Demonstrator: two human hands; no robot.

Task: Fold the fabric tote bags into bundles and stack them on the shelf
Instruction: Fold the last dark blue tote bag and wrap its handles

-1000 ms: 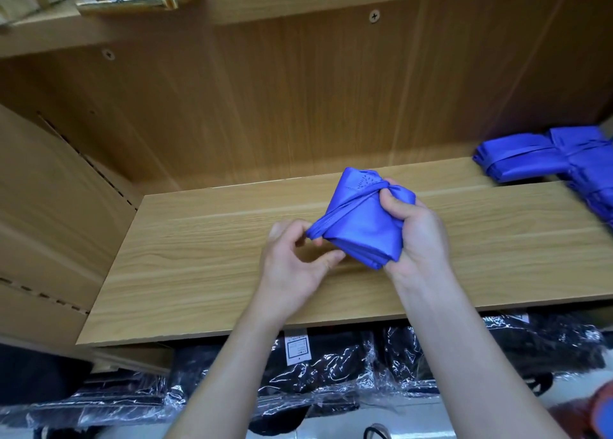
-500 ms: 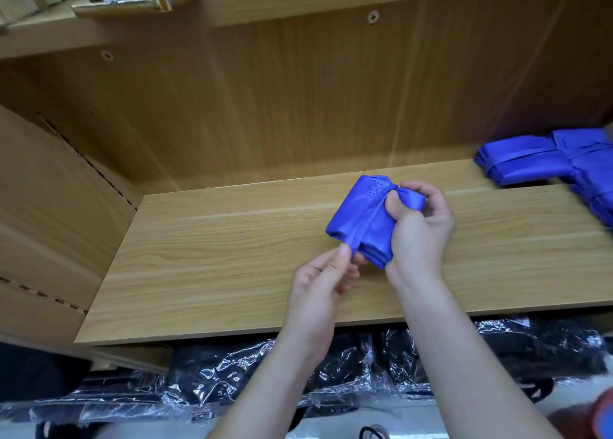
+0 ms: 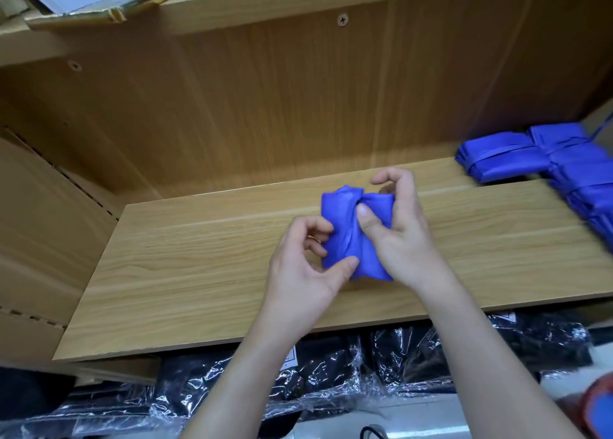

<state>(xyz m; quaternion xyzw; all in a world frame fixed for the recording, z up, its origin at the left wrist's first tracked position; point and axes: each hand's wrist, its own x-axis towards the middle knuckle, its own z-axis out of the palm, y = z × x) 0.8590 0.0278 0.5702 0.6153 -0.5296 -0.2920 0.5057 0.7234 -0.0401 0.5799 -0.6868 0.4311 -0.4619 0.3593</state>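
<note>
Below the shelf's [image 3: 199,273] front edge lie black packs [image 3: 331,372] in clear plastic. Your left hand [image 3: 305,266] pinches the blue tote bundle's [image 3: 341,213] left side between thumb and curled fingers. Your right hand [image 3: 398,233] wraps its right side, thumb pressing the middle, over the shelf's centre. Folded blue bags [image 3: 530,160] sit stacked at the far right corner.

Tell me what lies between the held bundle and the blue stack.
Beyond the right hand gripping the bundle, only bare shelf up to the stack; head view.
</note>
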